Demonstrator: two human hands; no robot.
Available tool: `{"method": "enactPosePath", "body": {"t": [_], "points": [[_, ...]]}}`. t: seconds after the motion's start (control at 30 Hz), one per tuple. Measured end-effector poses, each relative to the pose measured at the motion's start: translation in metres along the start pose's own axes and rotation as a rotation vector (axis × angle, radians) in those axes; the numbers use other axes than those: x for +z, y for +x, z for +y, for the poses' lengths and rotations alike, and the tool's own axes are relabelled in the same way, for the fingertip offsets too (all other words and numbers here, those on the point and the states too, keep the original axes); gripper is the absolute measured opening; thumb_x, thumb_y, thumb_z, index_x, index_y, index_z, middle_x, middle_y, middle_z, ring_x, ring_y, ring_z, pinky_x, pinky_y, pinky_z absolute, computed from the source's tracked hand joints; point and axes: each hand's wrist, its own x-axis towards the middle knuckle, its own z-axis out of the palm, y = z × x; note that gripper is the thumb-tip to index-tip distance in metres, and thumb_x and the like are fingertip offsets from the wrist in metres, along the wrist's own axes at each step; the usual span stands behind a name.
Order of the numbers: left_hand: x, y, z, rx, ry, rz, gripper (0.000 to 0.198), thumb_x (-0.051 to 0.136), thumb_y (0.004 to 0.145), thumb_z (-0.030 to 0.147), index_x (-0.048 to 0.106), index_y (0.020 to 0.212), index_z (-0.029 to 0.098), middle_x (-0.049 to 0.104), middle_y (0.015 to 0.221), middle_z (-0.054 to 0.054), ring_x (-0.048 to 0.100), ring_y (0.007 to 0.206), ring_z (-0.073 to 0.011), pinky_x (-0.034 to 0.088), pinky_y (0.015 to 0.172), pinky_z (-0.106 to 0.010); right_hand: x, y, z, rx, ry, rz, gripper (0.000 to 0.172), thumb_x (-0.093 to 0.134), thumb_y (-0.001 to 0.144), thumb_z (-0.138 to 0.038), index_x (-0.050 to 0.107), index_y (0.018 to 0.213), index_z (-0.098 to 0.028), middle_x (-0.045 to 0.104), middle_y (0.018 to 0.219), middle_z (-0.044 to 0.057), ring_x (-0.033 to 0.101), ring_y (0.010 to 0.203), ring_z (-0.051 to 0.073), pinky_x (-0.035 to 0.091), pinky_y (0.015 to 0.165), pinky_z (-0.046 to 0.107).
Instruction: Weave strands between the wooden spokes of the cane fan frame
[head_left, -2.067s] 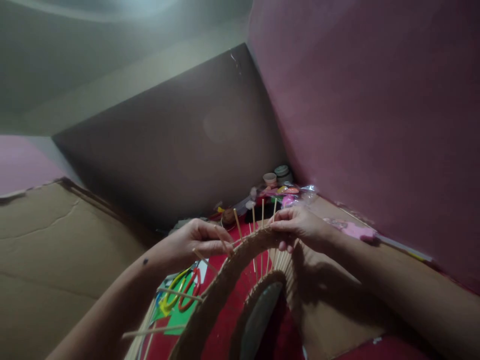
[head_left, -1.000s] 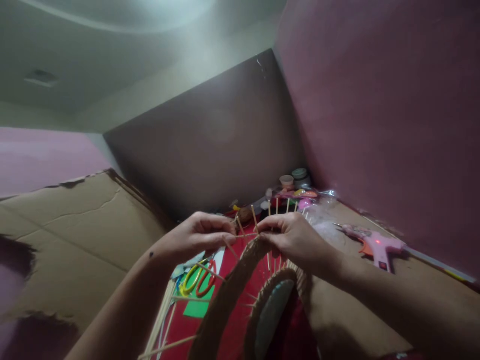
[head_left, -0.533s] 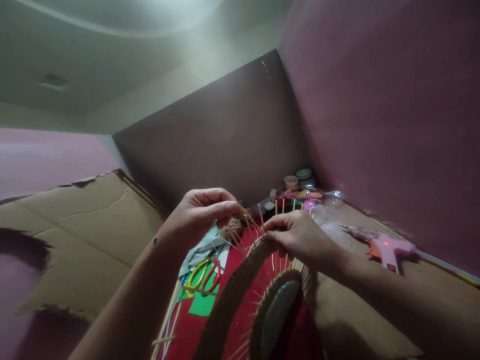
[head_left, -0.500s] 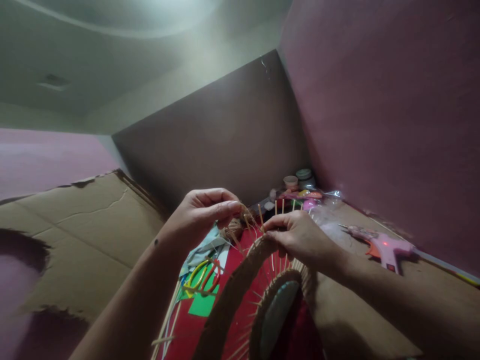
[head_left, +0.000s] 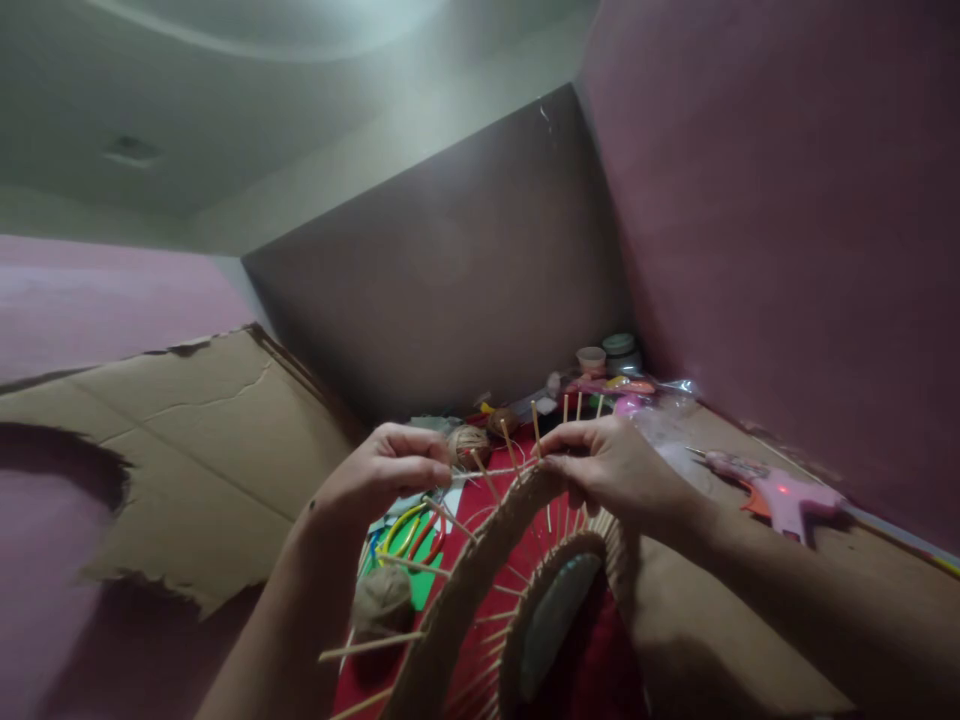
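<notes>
A curved band woven of brown twine [head_left: 469,590] stands in front of me, with thin wooden sticks [head_left: 504,440] poking out along its edge. Inside it lies a smaller woven arc [head_left: 517,620] around a pale oval panel [head_left: 559,625], joined by spoke-like sticks. My left hand [head_left: 405,465], fingers closed, pinches a strand of twine [head_left: 491,472] stretched towards the band. My right hand [head_left: 607,465] is closed at the band's top, thumb and fingers pinching its edge beside a stick. Its fingertips partly hide the spot where the strand meets the band.
Twine balls [head_left: 469,447] [head_left: 382,600] lie beyond and left of the band. Red- and yellow-handled pliers [head_left: 424,535] rest on green sheet. A pink glue gun [head_left: 780,495] with a lit red light lies right. Torn cardboard [head_left: 202,450] leans left; jars [head_left: 621,352] stand at the back.
My left hand has drawn back left and lower, pulling the strand straighter. The right hand stays at the band's top. The view has shifted slightly, and a twine ball now shows at lower left.
</notes>
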Motion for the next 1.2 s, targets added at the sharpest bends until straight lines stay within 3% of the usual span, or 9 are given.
{"method": "enactPosePath", "body": {"t": [0.17,0.33,0.53,0.67,0.83,0.93,1.07,1.2], "points": [[0.006,-0.008,-0.009,-0.074,0.043,-0.118,0.017,0.061,0.068,0.027,0.058,0.059,0.013,0.042,0.053,0.003,0.032,0.051,-0.0079,0.025,0.049,-0.023,-0.002,-0.001,0.001,-0.007,-0.026,-0.011,0.012,0.058,0.073,-0.021,0.068,0.075,-0.015,0.055,0.048,0.0,0.05,0.037,0.008,0.039,0.033,0.019],[0.009,-0.015,-0.014,-0.077,0.043,-0.149,0.016,0.062,0.07,0.027,0.061,0.062,0.013,0.04,0.052,0.004,0.032,0.051,-0.0075,0.026,0.048,-0.022,-0.003,-0.003,0.001,-0.04,-0.063,0.015,0.011,0.058,0.073,-0.02,0.068,0.076,-0.016,0.056,0.051,-0.001,0.049,0.039,0.007,0.039,0.034,0.019],[0.012,-0.02,-0.016,-0.062,0.008,-0.138,0.02,0.063,0.07,0.032,0.062,0.065,0.013,0.045,0.053,0.003,0.036,0.05,-0.0071,0.029,0.048,-0.022,0.001,-0.002,0.002,-0.069,0.04,0.03,0.025,0.058,0.074,-0.02,0.057,0.098,-0.016,0.061,0.064,0.0,0.051,0.044,0.008,0.04,0.034,0.018],[0.011,-0.024,-0.016,-0.072,-0.048,-0.116,0.019,0.064,0.07,0.031,0.063,0.065,0.013,0.047,0.052,0.003,0.037,0.048,-0.0068,0.029,0.046,-0.021,0.003,-0.005,0.008,-0.214,-0.07,0.032,0.04,0.054,0.077,-0.02,0.047,0.116,-0.018,0.064,0.076,0.002,0.056,0.053,0.01,0.047,0.044,0.021],[0.013,-0.029,-0.015,-0.004,-0.044,-0.097,0.015,0.066,0.071,0.027,0.067,0.066,0.013,0.056,0.066,-0.001,0.048,0.06,-0.0101,0.037,0.055,-0.024,0.012,-0.022,0.008,-0.634,-0.461,0.301,0.051,0.051,0.079,-0.015,0.04,0.129,-0.021,0.057,0.115,0.01,0.059,0.094,0.021,0.051,0.078,0.035],[0.016,-0.031,-0.013,0.025,-0.03,-0.124,0.016,0.065,0.072,0.028,0.067,0.067,0.013,0.056,0.065,-0.001,0.049,0.06,-0.0107,0.039,0.057,-0.025,0.019,-0.026,0.002,-0.767,-0.566,0.16,0.043,0.048,0.082,-0.013,0.046,0.124,-0.021,0.052,0.124,0.009,0.053,0.109,0.021,0.047,0.088,0.035],[0.016,-0.034,-0.01,0.029,-0.011,-0.137,0.018,0.064,0.073,0.029,0.067,0.071,0.012,0.058,0.067,-0.003,0.05,0.062,-0.0114,0.04,0.059,-0.025,0.025,-0.017,-0.003,-0.691,-0.517,-0.069,0.029,0.048,0.085,-0.018,0.058,0.112,-0.018,0.061,0.106,0.007,0.06,0.087,0.016,0.05,0.074,0.029],[0.01,-0.038,-0.005,0.028,-0.03,-0.103,0.021,0.063,0.074,0.032,0.065,0.074,0.012,0.055,0.064,-0.001,0.046,0.057,-0.0091,0.037,0.052,-0.022,0.026,-0.01,-0.003,-0.598,-0.437,-0.081,0.02,0.05,0.085,-0.024,0.067,0.093,-0.016,0.062,0.084,0.005,0.057,0.072,0.013,0.046,0.065,0.027]]}}
